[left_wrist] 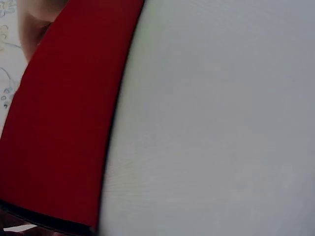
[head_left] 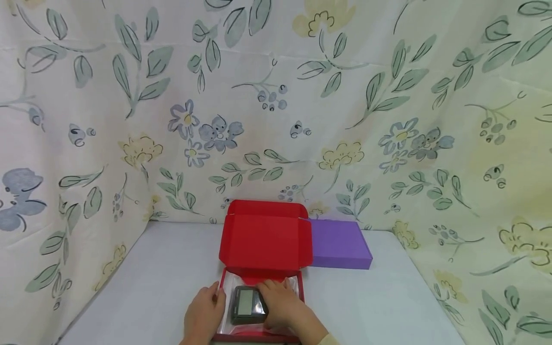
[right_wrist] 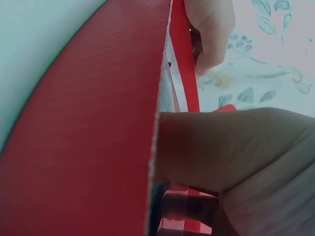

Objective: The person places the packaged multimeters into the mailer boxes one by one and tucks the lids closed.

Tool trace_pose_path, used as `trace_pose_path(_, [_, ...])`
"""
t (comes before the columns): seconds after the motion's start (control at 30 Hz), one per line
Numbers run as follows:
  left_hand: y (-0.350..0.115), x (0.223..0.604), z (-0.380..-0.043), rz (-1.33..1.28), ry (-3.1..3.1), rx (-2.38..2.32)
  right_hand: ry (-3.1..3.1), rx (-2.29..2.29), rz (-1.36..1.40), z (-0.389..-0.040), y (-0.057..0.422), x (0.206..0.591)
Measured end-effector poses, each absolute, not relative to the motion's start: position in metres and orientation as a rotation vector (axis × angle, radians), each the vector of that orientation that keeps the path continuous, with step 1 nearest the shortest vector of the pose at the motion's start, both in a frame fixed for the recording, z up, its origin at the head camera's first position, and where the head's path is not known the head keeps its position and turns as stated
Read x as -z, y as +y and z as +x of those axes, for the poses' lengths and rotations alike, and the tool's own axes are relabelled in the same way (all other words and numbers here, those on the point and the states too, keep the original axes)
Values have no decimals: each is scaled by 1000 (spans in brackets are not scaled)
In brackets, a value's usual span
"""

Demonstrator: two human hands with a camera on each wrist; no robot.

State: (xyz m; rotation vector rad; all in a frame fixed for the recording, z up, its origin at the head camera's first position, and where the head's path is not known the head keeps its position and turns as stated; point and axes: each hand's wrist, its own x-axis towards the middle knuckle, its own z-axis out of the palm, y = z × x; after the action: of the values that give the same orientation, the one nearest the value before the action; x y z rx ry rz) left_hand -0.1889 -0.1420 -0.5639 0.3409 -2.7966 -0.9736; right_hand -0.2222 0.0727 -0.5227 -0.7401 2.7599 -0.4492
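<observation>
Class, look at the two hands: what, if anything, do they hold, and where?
The right hand rests on the dark device; the left hand touches the red box's left edge. A firm hold cannot be told.

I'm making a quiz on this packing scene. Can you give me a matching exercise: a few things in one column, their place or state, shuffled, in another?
Things:
1. red box
2. purple box
3. dark device
4. left hand

Places or states:
A. lies closed by the back wall
B. rests on the red box's left edge
C. stands with its lid raised
D. lies in clear wrap inside the red box

Pairs: 1-C, 2-A, 3-D, 4-B
</observation>
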Motion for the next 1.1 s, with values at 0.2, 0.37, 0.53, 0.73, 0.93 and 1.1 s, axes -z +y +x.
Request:
trace_pose_path(0.2, [-145,555,-192,267,-2767,943,2793,417,-800,-221,79,522])
trace_pose_path(0.37, [-146,550,-193,208,-2747,927,2803,439,-829,-219,82,522])
trace_pose_path(0.53, [-146,546,-192,198,-2743,943,2784,496,-866,-215,86,526])
trace_pose_path(0.73, [-144,544,-195,174,-2697,924,2773,635,-870,-214,90,526])
trace_pose_path(0.93, [-141,538,-200,157,-2669,917,2867,766,-839,-215,95,524])
trace_pose_path(1.1, [-139,534,-205,134,-2615,914,3018,812,-898,-218,99,524])
